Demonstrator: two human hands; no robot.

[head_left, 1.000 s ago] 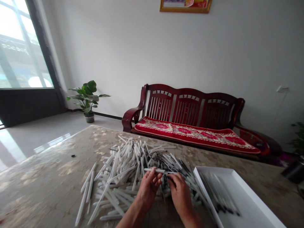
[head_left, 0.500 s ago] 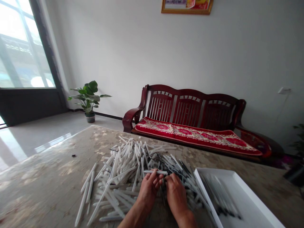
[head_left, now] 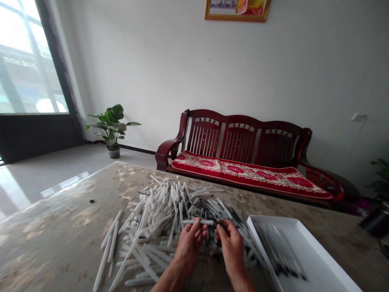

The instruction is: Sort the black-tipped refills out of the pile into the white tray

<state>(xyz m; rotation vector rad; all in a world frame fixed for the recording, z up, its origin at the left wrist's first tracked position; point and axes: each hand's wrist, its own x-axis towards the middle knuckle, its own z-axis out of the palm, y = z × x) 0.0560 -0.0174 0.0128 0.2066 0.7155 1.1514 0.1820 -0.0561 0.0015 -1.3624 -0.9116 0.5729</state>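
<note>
My left hand pinches a white pen barrel between thumb and fingers, level and pointing left to right. At the barrel's right end, my right hand grips a small black piece, which looks like a pen cap; whether it touches the barrel I cannot tell. Below and beyond both hands spreads a heap of white pen barrels. Darker pen parts are mixed in on the heap's right side, partly hidden by my hands.
A shallow white box stands at the right, with a row of black-tipped pens along its left side. The patterned tabletop carries a small dark bit at left. Behind are a wooden bench and a potted plant.
My right hand has turned and its fingers now hold a small black piece at the barrel's right end. The left hand keeps the barrel almost in place. The view has shifted slightly.
</note>
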